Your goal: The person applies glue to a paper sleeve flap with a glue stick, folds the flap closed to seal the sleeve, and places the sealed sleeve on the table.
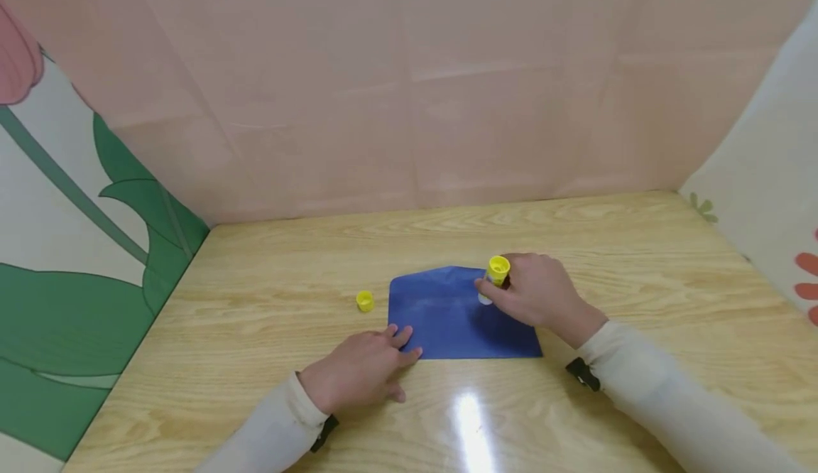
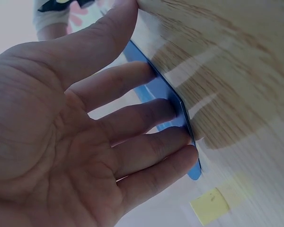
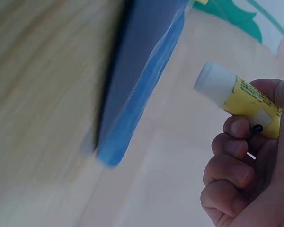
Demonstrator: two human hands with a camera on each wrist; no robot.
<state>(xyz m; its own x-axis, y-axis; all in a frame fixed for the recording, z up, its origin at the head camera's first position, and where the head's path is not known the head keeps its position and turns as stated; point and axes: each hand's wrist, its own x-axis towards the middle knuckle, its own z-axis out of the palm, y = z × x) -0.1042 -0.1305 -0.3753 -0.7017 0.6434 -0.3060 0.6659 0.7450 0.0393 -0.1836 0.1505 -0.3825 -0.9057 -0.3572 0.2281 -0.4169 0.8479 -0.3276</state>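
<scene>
Head view: R hand (image 1: 540, 297) w/ glue stick (image 1: 498, 271) over blue envelope (image 1: 441, 317)

Envelope flat on table (image 1: 268, 260), centre, in front of person; peaked flap spread out on far side, crease line visible. Glue stick above R part of envelope, slightly tilted: yellow end up, white end down. R wrist view shows gap btwn white end & envelope, so apart.

R hand: fingers curled around yellow barrel, thumb on other side, firm-looking grip. Printed label & small pale patch on barrel; text too small to read.

L hand (image 1: 361, 370): fingers fairly straight & a bit spread, nothing gripped. Fingertips touch envelope at near L corner; thumb off envelope, over table. L wrist view: palm side visible, fingertips along envelope edge.

Yellow cap (image 1: 365, 301) on table, just L of envelope, apart from it & from L hand. Also seen, blurry, in L wrist view.

Surroundings: pale sleeves (image 1: 664, 388) both arms, black strap (image 1: 583, 373) at each wrist. Bright reflection (image 1: 473, 430) on table, near side. Pink backdrop (image 1: 409, 89) behind, w/ creases. L side panel (image 1: 57, 324) w/ green leaves & pink flower; R side panel (image 1: 754, 175) pale, w/ red petals at edge.
</scene>
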